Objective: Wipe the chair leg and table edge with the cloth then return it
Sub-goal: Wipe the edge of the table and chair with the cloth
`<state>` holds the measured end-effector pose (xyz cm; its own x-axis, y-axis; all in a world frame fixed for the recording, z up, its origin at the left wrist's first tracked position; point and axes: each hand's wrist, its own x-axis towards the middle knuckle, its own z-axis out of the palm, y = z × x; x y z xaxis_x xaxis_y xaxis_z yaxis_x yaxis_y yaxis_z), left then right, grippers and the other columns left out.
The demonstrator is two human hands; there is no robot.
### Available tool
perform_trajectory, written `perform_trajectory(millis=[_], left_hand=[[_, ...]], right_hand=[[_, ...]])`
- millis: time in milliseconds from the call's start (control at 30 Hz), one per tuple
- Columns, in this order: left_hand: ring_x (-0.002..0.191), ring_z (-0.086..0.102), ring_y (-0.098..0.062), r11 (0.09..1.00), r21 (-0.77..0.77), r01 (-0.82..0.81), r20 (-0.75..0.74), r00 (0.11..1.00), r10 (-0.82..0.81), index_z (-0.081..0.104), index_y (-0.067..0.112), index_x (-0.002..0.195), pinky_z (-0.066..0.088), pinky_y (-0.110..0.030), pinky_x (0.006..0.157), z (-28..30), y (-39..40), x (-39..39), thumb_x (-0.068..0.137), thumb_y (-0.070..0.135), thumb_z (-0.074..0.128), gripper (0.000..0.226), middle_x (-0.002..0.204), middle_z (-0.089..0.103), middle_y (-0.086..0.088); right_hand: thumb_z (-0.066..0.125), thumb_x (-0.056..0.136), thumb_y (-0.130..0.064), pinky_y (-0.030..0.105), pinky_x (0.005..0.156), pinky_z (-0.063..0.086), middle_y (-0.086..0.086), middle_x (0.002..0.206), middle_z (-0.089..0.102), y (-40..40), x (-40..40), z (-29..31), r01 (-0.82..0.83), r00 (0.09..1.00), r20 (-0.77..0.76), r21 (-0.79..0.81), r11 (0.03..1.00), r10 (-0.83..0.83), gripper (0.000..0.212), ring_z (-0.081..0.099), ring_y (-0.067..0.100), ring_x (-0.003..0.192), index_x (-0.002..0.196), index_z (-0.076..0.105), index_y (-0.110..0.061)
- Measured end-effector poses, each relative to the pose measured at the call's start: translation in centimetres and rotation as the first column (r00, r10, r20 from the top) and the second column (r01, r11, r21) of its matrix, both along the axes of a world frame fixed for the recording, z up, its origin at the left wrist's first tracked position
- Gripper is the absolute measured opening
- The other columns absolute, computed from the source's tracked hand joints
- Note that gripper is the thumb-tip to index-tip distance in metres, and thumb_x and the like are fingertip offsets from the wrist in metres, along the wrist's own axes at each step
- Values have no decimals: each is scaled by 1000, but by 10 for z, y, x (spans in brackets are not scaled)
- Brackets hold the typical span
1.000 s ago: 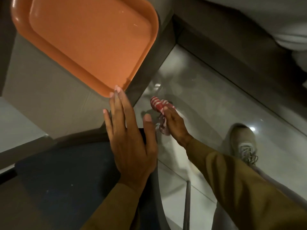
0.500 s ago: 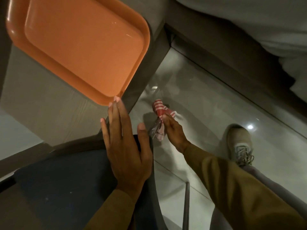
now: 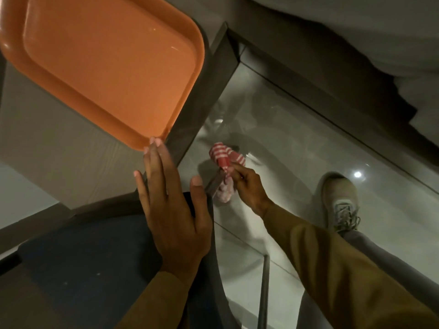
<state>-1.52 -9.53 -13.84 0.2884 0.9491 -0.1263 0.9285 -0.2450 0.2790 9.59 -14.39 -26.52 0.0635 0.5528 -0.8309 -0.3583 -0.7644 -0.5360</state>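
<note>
My right hand (image 3: 248, 186) reaches down beside the chair and grips a red-and-white striped cloth (image 3: 222, 157). The cloth is wrapped against a thin metal chair leg (image 3: 213, 185) just below the seat corner. My left hand (image 3: 171, 210) lies flat, fingers spread, on the front corner of the dark blue chair seat (image 3: 83, 257), its fingertips reaching the table edge (image 3: 190, 129). The lower part of the leg is hidden behind the cloth.
An orange tray (image 3: 99, 62) lies on the grey table (image 3: 59, 162), its corner overhanging near my left fingertips. A beige shoe (image 3: 339, 200) stands on the glossy tiled floor (image 3: 273, 143). A second chair leg (image 3: 263, 290) runs down at the bottom. White bedding (image 3: 356, 32) fills the top right.
My right hand has slid the cloth slightly along the chair leg. The view has shifted a little; my left hand stays flat on the seat corner.
</note>
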Motion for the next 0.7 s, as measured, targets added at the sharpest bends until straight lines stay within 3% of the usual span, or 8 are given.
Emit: perform_trajectory(millis=[100,200,267,367,433,500,633,700], left_hand=[[172,15,-18,1000,1,-32,19,999,31,18,8,173,7,-50,142,2,1,2,115,44,25,69,183,20,-6],[172,13,-16,999,-21,-40,15,999,40,18,7,173,6,-50,142,5,0,3,114,44,26,70,183,20,-7],[172,12,-16,999,-38,-32,-11,999,31,17,7,173,5,-49,142,6,0,2,112,41,28,71,183,19,-7],[172,11,-15,999,-45,-26,-11,1000,25,17,7,173,5,-47,142,7,0,4,114,47,24,72,183,20,-7],[172,11,-13,999,-38,-22,5,1000,22,17,8,173,5,-47,142,6,0,4,114,50,20,72,183,20,-6],[172,10,-14,999,-36,-12,17,1000,13,16,10,174,6,-49,142,5,-1,3,114,49,19,71,184,19,-4],[172,12,-14,1000,-24,-5,30,1000,6,16,10,174,9,-53,141,2,0,1,114,46,22,70,183,20,-4],[172,13,-14,999,-34,-25,30,999,26,18,8,173,9,-55,141,4,-1,3,112,40,29,70,183,21,-4]], right_hand=[[49,114,-14,46,118,51,26,141,68,6,0,14,62,998,-5,-9,998,-62,35,66,36,132,138,67,3],[50,112,-6,18,102,55,21,142,70,-17,-9,58,46,999,-28,161,986,-42,29,70,0,122,130,72,-3],[50,111,-6,10,113,46,2,153,65,-29,-17,74,34,999,-34,281,959,-25,36,58,-9,138,140,70,-15],[49,111,-1,20,126,39,-6,154,61,-30,-19,48,23,1000,-14,311,950,-20,38,52,0,147,144,65,-12],[50,110,1,33,127,40,0,150,60,-20,-16,15,40,999,15,206,978,-44,35,56,9,141,141,65,-2],[50,110,0,46,126,41,16,151,62,-8,-8,-18,80,997,17,47,996,-81,34,59,30,141,141,63,7],[52,112,-9,39,126,40,24,148,64,15,-2,-38,140,990,4,-70,988,-140,34,57,40,143,140,65,6],[51,112,-12,49,125,42,25,145,66,13,1,-24,129,991,-36,-44,991,-131,34,59,41,140,138,67,5]])
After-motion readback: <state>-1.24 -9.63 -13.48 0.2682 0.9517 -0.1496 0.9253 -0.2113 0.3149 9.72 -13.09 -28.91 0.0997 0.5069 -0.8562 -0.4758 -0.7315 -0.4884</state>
